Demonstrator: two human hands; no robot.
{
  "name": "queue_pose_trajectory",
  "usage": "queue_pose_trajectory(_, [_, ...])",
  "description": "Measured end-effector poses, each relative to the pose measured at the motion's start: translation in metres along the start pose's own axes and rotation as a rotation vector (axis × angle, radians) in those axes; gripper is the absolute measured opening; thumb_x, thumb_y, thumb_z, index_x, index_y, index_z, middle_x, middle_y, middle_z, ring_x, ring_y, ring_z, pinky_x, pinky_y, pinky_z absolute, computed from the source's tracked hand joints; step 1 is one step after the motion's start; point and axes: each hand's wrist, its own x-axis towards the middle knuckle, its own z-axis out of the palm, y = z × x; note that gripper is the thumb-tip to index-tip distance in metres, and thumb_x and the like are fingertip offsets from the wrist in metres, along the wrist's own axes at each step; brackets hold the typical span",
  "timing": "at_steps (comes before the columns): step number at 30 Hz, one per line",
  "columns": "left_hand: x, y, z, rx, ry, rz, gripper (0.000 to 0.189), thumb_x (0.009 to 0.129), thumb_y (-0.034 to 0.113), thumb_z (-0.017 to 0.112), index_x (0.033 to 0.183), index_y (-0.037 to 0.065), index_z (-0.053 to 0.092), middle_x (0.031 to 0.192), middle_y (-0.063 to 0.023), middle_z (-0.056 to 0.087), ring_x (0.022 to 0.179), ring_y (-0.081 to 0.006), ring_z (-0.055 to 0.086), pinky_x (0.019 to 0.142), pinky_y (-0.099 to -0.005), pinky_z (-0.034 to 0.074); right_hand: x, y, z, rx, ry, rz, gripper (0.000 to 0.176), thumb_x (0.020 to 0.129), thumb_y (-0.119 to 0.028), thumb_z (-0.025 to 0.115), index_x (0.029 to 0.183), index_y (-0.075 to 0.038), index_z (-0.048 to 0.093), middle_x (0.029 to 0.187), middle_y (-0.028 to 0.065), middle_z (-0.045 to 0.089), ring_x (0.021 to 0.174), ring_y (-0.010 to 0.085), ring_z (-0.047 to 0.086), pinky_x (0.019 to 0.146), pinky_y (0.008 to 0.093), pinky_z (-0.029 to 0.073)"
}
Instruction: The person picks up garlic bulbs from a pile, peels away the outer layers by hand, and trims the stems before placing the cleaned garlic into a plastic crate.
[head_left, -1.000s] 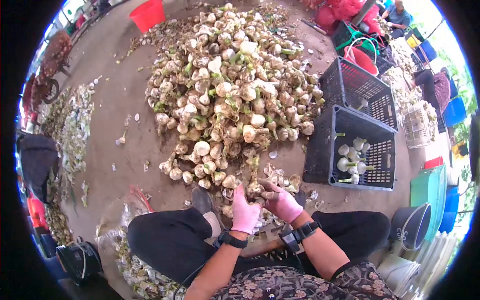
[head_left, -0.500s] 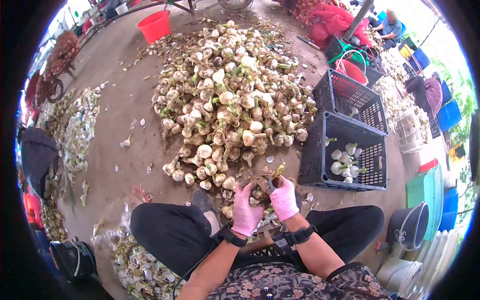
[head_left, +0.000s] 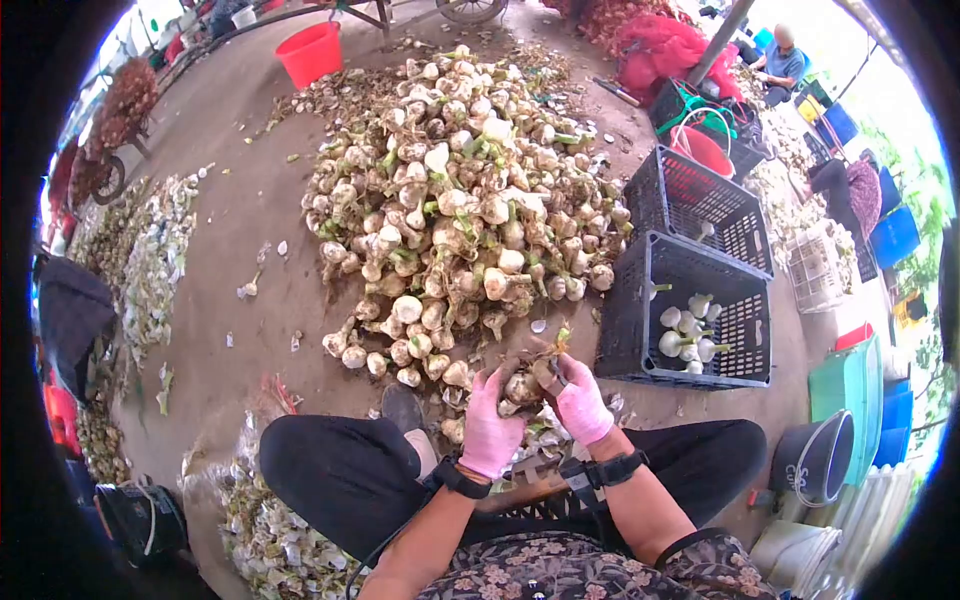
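Between my hands, low over the ground between my knees, is a soil-stained garlic bulb (head_left: 521, 389). My left hand (head_left: 492, 432), in a pink glove, is closed around its left side. My right hand (head_left: 584, 404), also pink-gloved, is closed at the bulb's right side on a dark brown, flat-looking piece (head_left: 547, 374); I cannot make out whether it is a tool or dirty skin. A green-yellow stem tip (head_left: 562, 340) sticks up above the right fingers. Just ahead lies a large heap of untrimmed garlic (head_left: 450, 200).
A black crate (head_left: 690, 376) holding several clean white bulbs stands front right, another crate (head_left: 745, 225) behind it. A red bucket (head_left: 310, 55) is beyond the heap. Peelings (head_left: 275, 530) lie at left. A dark bucket (head_left: 815, 455) stands right. Another person (head_left: 785, 65) sits far right.
My hands have moved slightly apart and the bulb has turned, so more of its pale round side shows. The crates and heap stay in place.
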Motion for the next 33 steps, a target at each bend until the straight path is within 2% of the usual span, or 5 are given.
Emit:
queue_pose_trajectory(4, [0.001,0.003,-0.002,-0.039,-0.026,-0.048,0.068,0.056,-0.012,0.056,0.123,0.001,0.051,0.114,-0.0161,0.051,0.109,-0.0297,0.053,0.096,-0.0334,0.041,0.010,0.029,-0.025,-0.469,0.003,-0.080,0.045,0.090,-0.013,0.060,0.130,0.000,0.045,0.116,0.0066,0.058,0.103,0.0128,0.055,0.089,0.0280,0.046])
queue_pose_trajectory(7, [0.001,0.001,-0.002,-0.110,-0.062,-0.101,0.070,0.056,-0.014,0.058,0.124,0.000,0.051,0.116,-0.0149,0.051,0.110,-0.0262,0.052,0.098,-0.0318,0.041,-0.001,0.001,-0.003,-0.306,0.034,-0.090,0.028,0.087,-0.015,0.064,0.109,0.001,0.057,0.089,0.0026,0.061,0.084,0.0078,0.052,0.076,0.0257,0.045])
queue_pose_trajectory(22, [0.004,-0.002,-0.003,-0.605,-0.045,-0.229,0.059,0.076,-0.011,0.062,0.130,0.001,0.042,0.124,-0.0081,0.050,0.113,-0.0177,0.051,0.100,-0.0307,0.040,-0.007,-0.007,0.000,-0.761,0.224,-0.299,0.034,0.073,0.009,0.050,0.106,0.005,0.058,0.092,0.0150,0.066,0.087,0.0209,0.063,0.077,0.0286,0.047])
queue_pose_trajectory(28, [0.011,-0.023,-0.007,-1.358,-0.120,-0.657,0.043,0.094,0.026,0.051,0.131,0.004,0.043,0.122,-0.0103,0.054,0.109,-0.0222,0.055,0.091,-0.0355,0.047,-0.012,-0.017,0.008,-0.801,0.248,-0.337,0.039,0.066,0.012,0.044,0.101,0.004,0.062,0.085,0.0143,0.067,0.082,0.0205,0.064,0.073,0.0286,0.048])
queue_pose_trajectory(33, [0.006,-0.014,-0.008,-1.189,-0.183,-0.662,0.043,0.097,0.031,0.044,0.127,0.000,0.045,0.124,-0.0127,0.054,0.112,-0.0236,0.054,0.100,-0.0382,0.041,-0.009,-0.003,-0.017,-0.842,0.233,-0.123,0.030,0.076,0.009,0.053,0.104,0.002,0.062,0.093,0.0076,0.067,0.087,0.0140,0.061,0.078,0.0278,0.047])
